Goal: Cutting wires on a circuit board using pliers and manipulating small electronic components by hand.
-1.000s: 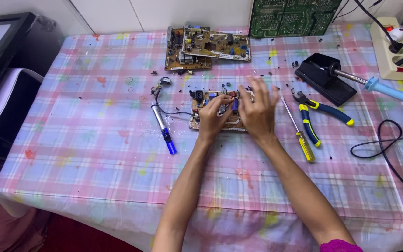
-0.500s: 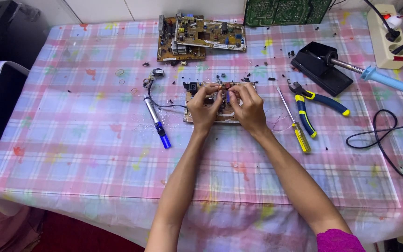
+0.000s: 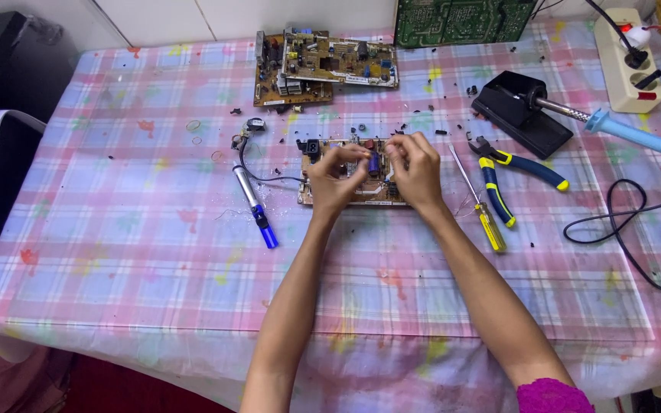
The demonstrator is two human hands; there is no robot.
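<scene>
A blue-tipped tool [image 3: 254,205] lies left of the circuit board [image 3: 353,172] at mid-tabletop [image 3: 116,252]. The left hand [image 3: 332,177] and right hand [image 3: 415,170] curl over the board, fingertips pinching its components. Screwdriver [image 3: 482,203] and pliers [image 3: 508,170] lie right.

left hand [image 3: 336,177] fingers lifted, curled above circuit board [image 3: 353,174]

Both hands work over a brown circuit board [image 3: 353,180] lying flat on the checked tablecloth [image 3: 116,229]. The left hand [image 3: 332,177] and right hand [image 3: 416,170] have their fingertips curled onto parts at the board's middle (what they pinch is too small to tell). A yellow-handled screwdriver [image 3: 483,210] lies just right of the right fingers, pliers [image 3: 510,172] beyond it, and a blue-tipped tool [image 3: 254,206] left of the left fingers.
</scene>
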